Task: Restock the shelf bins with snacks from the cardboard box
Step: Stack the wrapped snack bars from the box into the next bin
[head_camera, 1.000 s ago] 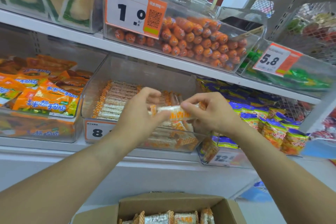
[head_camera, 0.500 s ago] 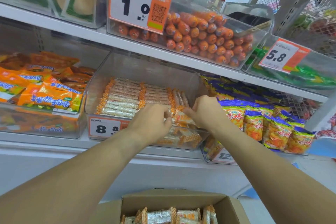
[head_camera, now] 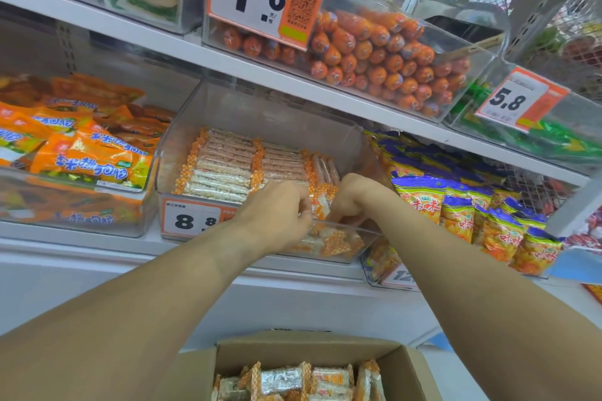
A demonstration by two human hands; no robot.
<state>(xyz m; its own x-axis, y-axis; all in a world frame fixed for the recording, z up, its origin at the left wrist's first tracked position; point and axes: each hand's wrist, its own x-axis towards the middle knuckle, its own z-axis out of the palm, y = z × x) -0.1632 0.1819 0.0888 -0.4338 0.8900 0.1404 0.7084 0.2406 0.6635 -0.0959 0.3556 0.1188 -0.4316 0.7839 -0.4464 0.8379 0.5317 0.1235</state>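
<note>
Orange-checked snack packet [head_camera: 321, 205] pinched between curled fingers of both hands, inside clear bin [head_camera: 365, 153]

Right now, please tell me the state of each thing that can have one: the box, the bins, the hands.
cardboard box: open, snack packs inside.
middle clear bin: open-topped, partly filled with neat rows.
snack pack: pinched at the bin's front by both hands.
left hand: curled on the pack.
right hand: curled on the pack.
sausage bin: piled high.

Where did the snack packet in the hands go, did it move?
Yes. The snack packet went down from above the clear bin's front rim into the bin.
</note>
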